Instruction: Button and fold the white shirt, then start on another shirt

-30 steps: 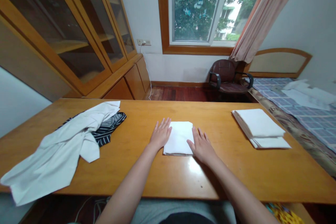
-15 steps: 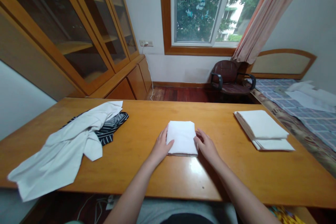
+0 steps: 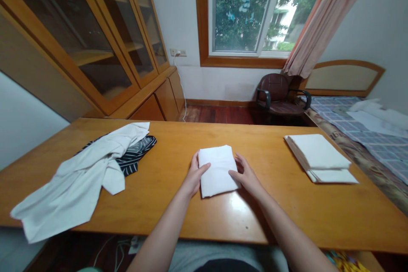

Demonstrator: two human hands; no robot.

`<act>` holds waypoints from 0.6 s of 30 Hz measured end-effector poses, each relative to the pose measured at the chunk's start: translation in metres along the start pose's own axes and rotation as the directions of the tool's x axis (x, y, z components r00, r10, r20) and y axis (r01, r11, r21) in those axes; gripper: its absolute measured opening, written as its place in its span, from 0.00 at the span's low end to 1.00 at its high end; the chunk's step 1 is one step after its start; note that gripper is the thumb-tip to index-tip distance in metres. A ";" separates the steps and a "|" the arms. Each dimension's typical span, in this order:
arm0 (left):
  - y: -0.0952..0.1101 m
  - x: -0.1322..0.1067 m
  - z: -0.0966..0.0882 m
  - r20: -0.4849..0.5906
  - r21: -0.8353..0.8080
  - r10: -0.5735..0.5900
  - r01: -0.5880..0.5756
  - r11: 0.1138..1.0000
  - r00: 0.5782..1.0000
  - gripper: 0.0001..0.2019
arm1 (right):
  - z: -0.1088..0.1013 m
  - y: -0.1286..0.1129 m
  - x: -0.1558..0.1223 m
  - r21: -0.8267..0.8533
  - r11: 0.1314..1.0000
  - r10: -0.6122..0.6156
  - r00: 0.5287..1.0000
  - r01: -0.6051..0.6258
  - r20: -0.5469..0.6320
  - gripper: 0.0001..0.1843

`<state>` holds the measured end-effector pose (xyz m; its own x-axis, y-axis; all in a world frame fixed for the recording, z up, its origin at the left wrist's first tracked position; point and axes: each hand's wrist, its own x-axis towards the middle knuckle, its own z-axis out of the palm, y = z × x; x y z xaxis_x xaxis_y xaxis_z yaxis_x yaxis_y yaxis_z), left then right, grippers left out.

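Note:
A neatly folded white cloth (image 3: 218, 174) is between my two hands at the middle of the table, turned slightly and seemingly tilted. My left hand (image 3: 195, 175) grips its left side, thumb on top and fingers along or beneath the edge. On the right side, my right hand (image 3: 247, 173) has its thumb on the top face and its fingers curled around the edge. How far the fingers reach underneath is hidden.
On the wooden table (image 3: 172, 216), a crumpled white cloth (image 3: 86, 170) lies over a black-and-white striped cloth (image 3: 135, 155) at left. Folded white cloths (image 3: 318, 153) are stacked at right. Beyond stand a glass-fronted cabinet (image 3: 149, 74), an armchair (image 3: 277, 93) and a bed (image 3: 360, 114).
The folded white cloth has turned a little and shifted slightly left and towards me. My right thumb has moved onto its top, and both hands have closed on its sides.

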<state>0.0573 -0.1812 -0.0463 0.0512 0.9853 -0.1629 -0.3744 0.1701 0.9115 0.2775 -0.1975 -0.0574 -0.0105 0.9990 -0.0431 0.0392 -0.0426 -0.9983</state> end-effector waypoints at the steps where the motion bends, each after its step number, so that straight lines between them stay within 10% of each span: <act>1: 0.001 0.000 0.002 0.006 -0.002 0.012 -0.012 1.000 1.000 0.43 | 0.001 -0.002 0.000 0.005 1.000 -0.012 1.000 0.012 -0.010 0.46; 18: 0.032 0.010 0.001 0.315 0.063 0.013 -0.035 0.997 0.949 0.31 | 0.002 -0.035 0.001 0.202 0.976 0.061 0.990 -0.087 0.130 0.36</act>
<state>0.0463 -0.1662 -0.0183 0.3351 0.9419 -0.0239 -0.3164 0.1364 0.9387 0.2743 -0.1951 -0.0229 -0.1381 0.9844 -0.1087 -0.1625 -0.1308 -0.9780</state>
